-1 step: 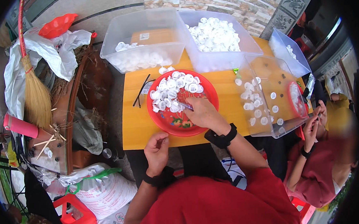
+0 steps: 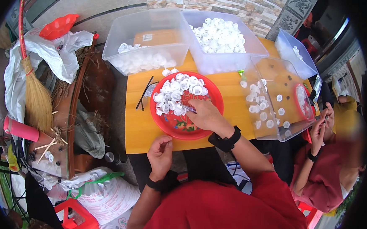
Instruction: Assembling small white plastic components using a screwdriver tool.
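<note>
A round red tray (image 2: 162, 125) lies in front of me on the yellow table, with a heap of small white round plastic caps (image 2: 175, 91) on its far and left parts. My right hand (image 2: 208, 115) is over the tray's right side, closed on a slim, shiny grey tool (image 2: 187, 108). The tool's tip is at the near edge of the heap; its exact kind is too small to tell. My left hand (image 2: 160, 154) hovers at the table's front edge, just off the tray's near left rim. Its thumb and fingers are pinched together, and anything between them is hidden.
Two clear bins, left (image 2: 146, 54) and middle (image 2: 230, 61), hold white caps at the back. A clear box (image 2: 283, 135) and loose caps (image 2: 256, 97) lie to the right. Beside it, a co-worker's hands (image 2: 320, 125) are raised. Dark-framed glasses (image 2: 142, 99) lie left of the tray.
</note>
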`<state>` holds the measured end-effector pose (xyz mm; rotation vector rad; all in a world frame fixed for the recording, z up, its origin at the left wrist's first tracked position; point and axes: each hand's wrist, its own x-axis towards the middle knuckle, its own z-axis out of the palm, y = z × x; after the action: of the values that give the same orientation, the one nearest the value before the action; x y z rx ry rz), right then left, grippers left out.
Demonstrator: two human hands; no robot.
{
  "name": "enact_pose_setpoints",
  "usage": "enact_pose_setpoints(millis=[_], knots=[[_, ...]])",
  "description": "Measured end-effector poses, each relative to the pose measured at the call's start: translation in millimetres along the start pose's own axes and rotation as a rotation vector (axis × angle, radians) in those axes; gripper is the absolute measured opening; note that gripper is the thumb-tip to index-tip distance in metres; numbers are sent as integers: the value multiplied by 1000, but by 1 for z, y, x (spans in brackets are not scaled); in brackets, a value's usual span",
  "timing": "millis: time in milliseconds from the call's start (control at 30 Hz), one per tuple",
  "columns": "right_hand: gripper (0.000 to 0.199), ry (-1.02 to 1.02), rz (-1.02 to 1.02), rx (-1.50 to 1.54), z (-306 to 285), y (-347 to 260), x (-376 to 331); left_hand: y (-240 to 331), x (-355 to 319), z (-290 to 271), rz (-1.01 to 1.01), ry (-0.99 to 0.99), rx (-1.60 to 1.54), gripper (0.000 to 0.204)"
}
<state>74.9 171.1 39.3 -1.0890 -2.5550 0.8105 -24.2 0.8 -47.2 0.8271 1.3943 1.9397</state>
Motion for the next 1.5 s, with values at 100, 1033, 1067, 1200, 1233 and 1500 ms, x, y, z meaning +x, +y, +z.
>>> enact_pose_setpoints(millis=[100,1033,1067,1200,1233,1500], knots=[[23,-41,37,-14,7,0,7,0,0,0,11,6,4,16],[19,-45,179,586,-10,12,-43,22,0,3,-89,54,-40,14],[21,-17,157,593,-11,12,-42,26,0,1,-109,96,-42,14],[18,17,149,527,-9,18,-47,49,0,-26,-59,217,-153,10],[18,26,141,536,-5,20,-48,57,1,-34,-46,243,-173,10],[22,125,127,647,-6,27,-40,84,8,-109,-153,405,-279,8]])
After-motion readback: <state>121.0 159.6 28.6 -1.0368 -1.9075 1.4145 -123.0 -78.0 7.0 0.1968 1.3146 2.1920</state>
